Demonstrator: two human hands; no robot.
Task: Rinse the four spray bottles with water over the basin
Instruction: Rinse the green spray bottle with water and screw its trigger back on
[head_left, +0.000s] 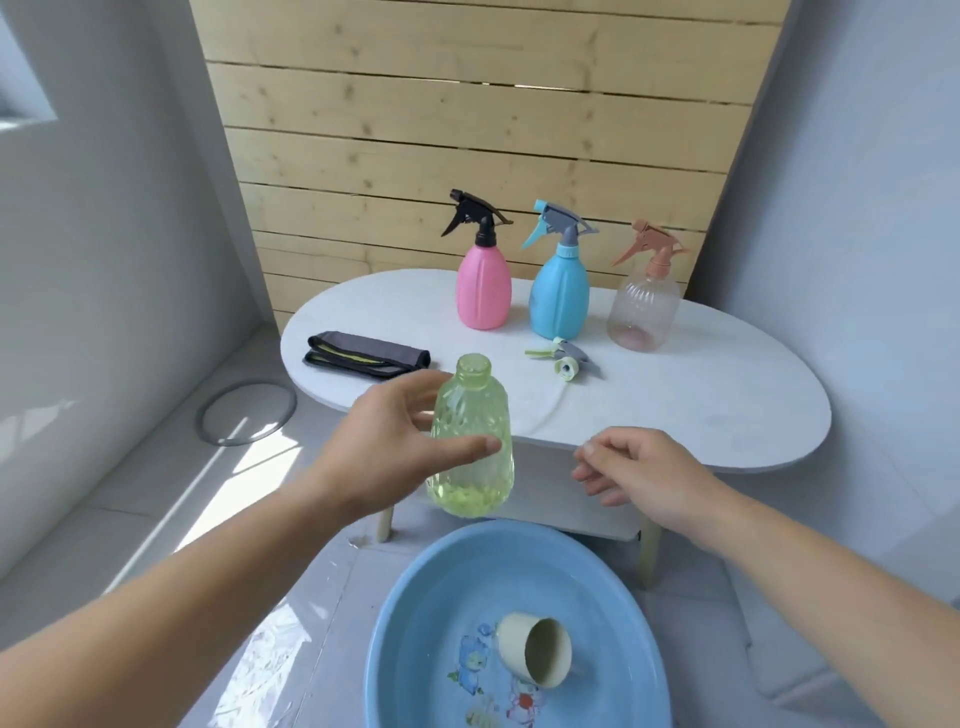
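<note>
The left thumb lies flat across the front of the green bottle, and the other fingers wrap round behind its shoulder, so the left hand grips the bottle at mid-body. The wrist is nearly straight, and the bare forearm runs back to the lower left corner of the view. The bottle stands almost upright in the air with its neck open and no spray head on it; a shallow layer of pale liquid sits in its bottom. It hangs in front of the table's near edge, just above the far rim of the blue basin. The right hand hovers beside the bottle, apart from it, back of the hand up, fingers loosely curled and holding nothing. In the basin a beige cup lies on its side. On the white oval table the pink bottle, blue bottle and clear bottle stand in a row with spray heads on. Nearer, a green spray head and a folded grey cloth lie flat.
</note>
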